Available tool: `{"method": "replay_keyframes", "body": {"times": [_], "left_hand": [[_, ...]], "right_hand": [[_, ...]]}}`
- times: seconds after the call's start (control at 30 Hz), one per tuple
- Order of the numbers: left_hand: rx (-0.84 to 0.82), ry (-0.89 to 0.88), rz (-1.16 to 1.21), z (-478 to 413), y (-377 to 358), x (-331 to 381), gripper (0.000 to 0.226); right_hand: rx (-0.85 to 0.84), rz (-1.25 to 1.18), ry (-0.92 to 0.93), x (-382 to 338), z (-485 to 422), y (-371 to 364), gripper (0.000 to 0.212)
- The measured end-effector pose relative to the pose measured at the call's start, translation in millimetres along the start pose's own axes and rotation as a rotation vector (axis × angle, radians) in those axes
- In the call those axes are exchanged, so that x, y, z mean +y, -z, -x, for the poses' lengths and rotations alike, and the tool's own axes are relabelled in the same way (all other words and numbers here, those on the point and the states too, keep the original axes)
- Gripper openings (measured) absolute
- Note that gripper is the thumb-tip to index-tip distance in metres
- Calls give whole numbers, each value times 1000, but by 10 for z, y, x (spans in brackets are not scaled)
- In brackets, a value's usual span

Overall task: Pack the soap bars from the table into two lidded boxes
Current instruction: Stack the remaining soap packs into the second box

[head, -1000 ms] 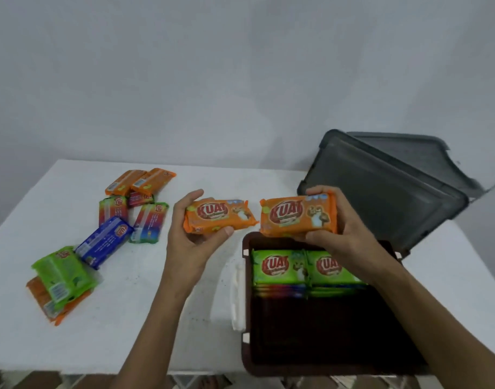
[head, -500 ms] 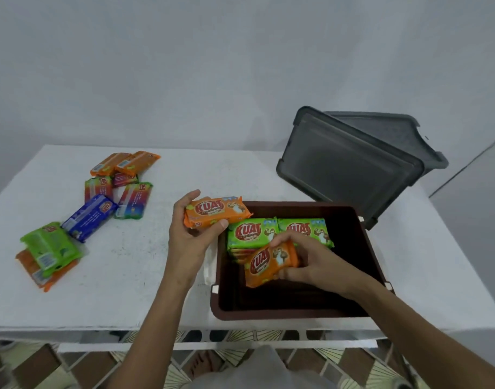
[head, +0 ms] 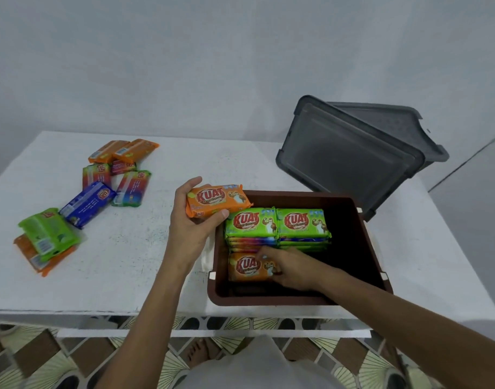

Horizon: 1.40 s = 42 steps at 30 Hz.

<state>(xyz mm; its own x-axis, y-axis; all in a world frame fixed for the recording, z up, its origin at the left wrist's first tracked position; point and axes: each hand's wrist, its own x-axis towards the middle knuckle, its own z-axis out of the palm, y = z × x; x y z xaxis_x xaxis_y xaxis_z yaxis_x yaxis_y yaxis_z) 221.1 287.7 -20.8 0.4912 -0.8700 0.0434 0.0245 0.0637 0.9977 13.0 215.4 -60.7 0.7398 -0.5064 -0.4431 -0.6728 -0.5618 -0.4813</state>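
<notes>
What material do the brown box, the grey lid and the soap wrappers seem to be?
Brown box: likely moulded plastic, smooth, rounded rim. Grey lid: probably plastic, slightly see-through, dull sheen. Soap wrappers: apparently thin glossy printed film, crimped ends.

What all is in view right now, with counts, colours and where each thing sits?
White table: one, under everything.
Brown plastic box: one, open, table's right side.
Grey plastic lids: two, leaning behind the box.
Green soap bars: two on top of stacks in the box.
Orange soap bars: one in the box, one in hand.
Loose soap bars: about ten, mixed colours, table's left.
Left hand: grip on an orange bar.
Right hand: on the boxed orange bar.
</notes>
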Motion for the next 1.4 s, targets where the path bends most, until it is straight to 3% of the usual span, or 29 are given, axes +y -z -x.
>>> {"method": "replay_keyframes", "body": {"times": [0.13, 0.23, 0.37, 0.5, 0.6, 0.77, 0.9, 1.03, 1.2, 1.4], "left_hand": [[-15, -1, 9, 21, 14, 43, 66], [-43, 7, 13, 75, 46, 65, 65], [-144, 3, 59, 170, -22, 160, 66], [-304, -20, 17, 238, -191, 239, 69], [-402, -45, -159, 228, -204, 244, 70], [-488, -103, -420, 238, -141, 150, 75], [-340, -151, -546, 207, -51, 73, 65], [-227, -249, -712, 180, 20, -114, 53], [-207, -259, -710, 216, 32, -235, 42], [-197, -263, -715, 219, 44, -249, 34]], "right_hand": [[-17, 45, -7, -78, 120, 147, 46], [167, -36, 34, -206, 283, 406, 34], [454, -579, 144, -404, 451, 670, 37], [327, -1152, 148, -464, 507, 687, 44], [326, -1293, 106, -352, 596, 662, 39], [347, -1133, 35, -139, 890, 668, 38], [371, -890, -102, 102, 1038, 662, 31], [247, -667, -237, 282, 984, 520, 32], [240, -484, -330, 416, 704, 288, 35], [183, -41, -315, 474, 511, 170, 26]]}}
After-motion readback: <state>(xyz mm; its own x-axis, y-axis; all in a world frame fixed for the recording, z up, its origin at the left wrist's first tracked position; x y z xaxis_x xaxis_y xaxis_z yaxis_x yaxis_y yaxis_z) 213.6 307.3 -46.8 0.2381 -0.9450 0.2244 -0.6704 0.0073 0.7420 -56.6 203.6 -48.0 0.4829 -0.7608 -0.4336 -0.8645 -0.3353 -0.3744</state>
